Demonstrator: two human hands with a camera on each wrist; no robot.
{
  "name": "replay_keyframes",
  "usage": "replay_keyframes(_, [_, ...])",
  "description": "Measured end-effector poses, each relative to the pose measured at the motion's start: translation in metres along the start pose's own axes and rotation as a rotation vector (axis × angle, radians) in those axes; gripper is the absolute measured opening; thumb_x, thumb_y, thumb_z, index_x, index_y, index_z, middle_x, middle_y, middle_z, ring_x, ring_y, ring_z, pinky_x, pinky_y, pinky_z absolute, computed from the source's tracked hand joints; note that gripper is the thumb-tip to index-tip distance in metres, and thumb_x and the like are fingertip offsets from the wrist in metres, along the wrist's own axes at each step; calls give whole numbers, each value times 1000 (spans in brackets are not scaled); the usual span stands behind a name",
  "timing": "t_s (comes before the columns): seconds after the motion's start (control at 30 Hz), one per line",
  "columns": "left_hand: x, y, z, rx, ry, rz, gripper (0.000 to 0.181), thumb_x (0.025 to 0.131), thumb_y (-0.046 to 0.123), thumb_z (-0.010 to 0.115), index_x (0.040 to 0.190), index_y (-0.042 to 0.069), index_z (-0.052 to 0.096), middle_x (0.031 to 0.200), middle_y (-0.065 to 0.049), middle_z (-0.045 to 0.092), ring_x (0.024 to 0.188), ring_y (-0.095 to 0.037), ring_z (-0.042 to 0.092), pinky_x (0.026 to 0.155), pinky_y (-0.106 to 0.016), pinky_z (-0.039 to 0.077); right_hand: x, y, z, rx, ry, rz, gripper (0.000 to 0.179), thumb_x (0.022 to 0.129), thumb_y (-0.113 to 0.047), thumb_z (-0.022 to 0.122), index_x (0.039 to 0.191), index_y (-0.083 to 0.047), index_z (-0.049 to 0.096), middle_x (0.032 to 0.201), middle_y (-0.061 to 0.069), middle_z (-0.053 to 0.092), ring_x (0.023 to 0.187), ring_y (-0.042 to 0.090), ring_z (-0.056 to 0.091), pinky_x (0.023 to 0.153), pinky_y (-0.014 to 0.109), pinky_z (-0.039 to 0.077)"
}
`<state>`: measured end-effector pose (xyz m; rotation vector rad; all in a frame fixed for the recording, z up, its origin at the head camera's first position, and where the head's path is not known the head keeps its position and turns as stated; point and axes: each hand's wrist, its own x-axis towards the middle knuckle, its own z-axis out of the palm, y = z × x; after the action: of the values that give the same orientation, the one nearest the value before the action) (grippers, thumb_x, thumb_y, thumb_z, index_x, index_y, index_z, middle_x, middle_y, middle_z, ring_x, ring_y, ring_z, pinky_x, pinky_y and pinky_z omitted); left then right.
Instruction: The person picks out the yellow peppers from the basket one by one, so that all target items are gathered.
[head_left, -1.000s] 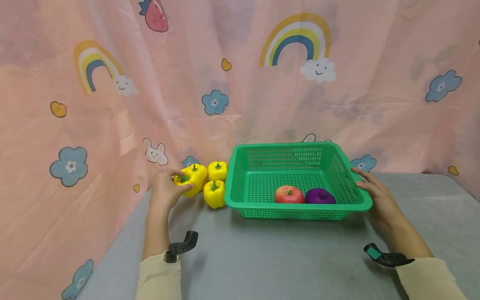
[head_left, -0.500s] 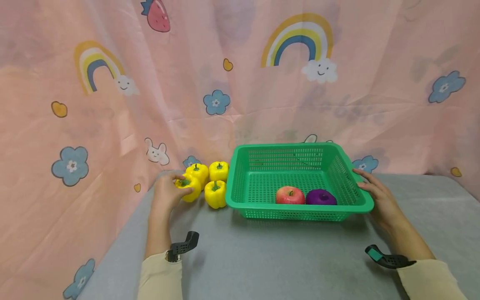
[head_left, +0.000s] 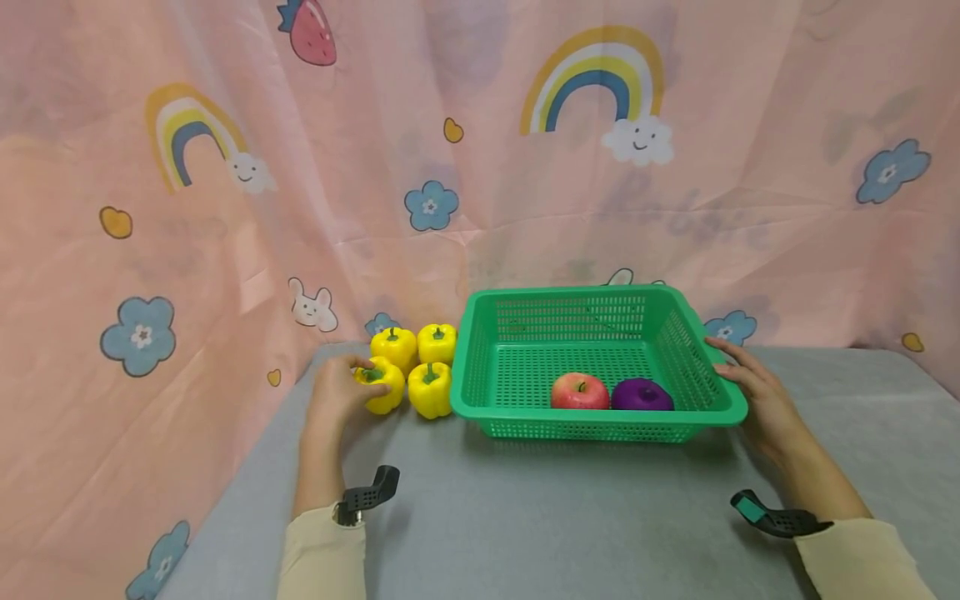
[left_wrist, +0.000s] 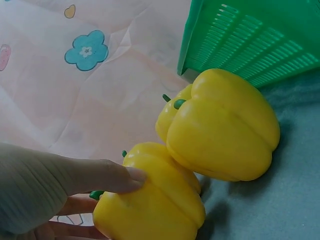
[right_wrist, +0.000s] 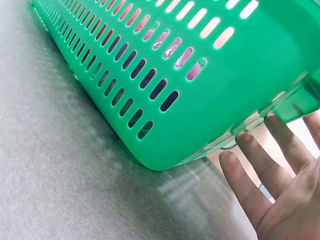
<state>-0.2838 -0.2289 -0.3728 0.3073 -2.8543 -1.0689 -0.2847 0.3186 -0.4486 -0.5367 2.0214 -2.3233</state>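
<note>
My left hand (head_left: 339, 392) holds a yellow bell pepper (head_left: 386, 392), with the thumb on its near side and the fingers round its far side. In the left wrist view, the thumb presses on this pepper's skin. Close by stand three more yellow bell peppers: one behind it (head_left: 395, 346), one at the back right (head_left: 437, 342) and one to its right (head_left: 430, 392). At the right end of a green plastic basket (head_left: 600, 414), my right hand (head_left: 761, 400) touches the rim with extended fingers. A red apple (head_left: 580, 391) and a purple round vegetable (head_left: 641, 394) lie inside, partly hidden by the front rim.
A grey cloth (head_left: 570, 517) covers the table. Behind it hangs a pink patterned curtain (head_left: 360, 167). The basket's left wall stands beside the right-hand peppers. A black wrist mount (head_left: 367, 493) sits on the left wrist, another mount (head_left: 780, 515) on the right.
My left hand has brought its pepper slightly down and nearer, beside the front pepper and apart from the one behind. The right hand and the basket stay in place.
</note>
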Motion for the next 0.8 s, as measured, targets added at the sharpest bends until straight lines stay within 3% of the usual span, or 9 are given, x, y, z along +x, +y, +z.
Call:
replay_keyframes(0.27, [0, -2, 5, -14, -14, -37, 48, 86, 21, 81, 126, 0, 65, 136, -23, 59, 112, -34, 55, 104, -50, 52, -1, -2, -1, -29, 5, 10, 44, 109, -15, 37, 151, -29, 40, 132, -20, 53, 93, 0, 68, 74, 19, 57])
replay_keyframes(0.5, [-3, -4, 6, -26, -16, -58, 48, 87, 21, 80, 126, 0, 63, 134, -23, 59, 113, -35, 54, 105, -51, 52, 1, -1, 2, -15, 12, 1, 42, 109, -13, 38, 146, -31, 44, 123, -18, 62, 84, 1, 69, 70, 20, 57])
replay_keyframes(0.8, [-5, -4, 9, -23, -23, -48, 48, 87, 21, 79, 126, 0, 61, 135, -24, 58, 115, -36, 52, 107, -54, 49, -1, 2, 1, -16, 16, -1, 42, 109, -12, 37, 145, -32, 45, 121, -17, 64, 83, 2, 68, 70, 20, 57])
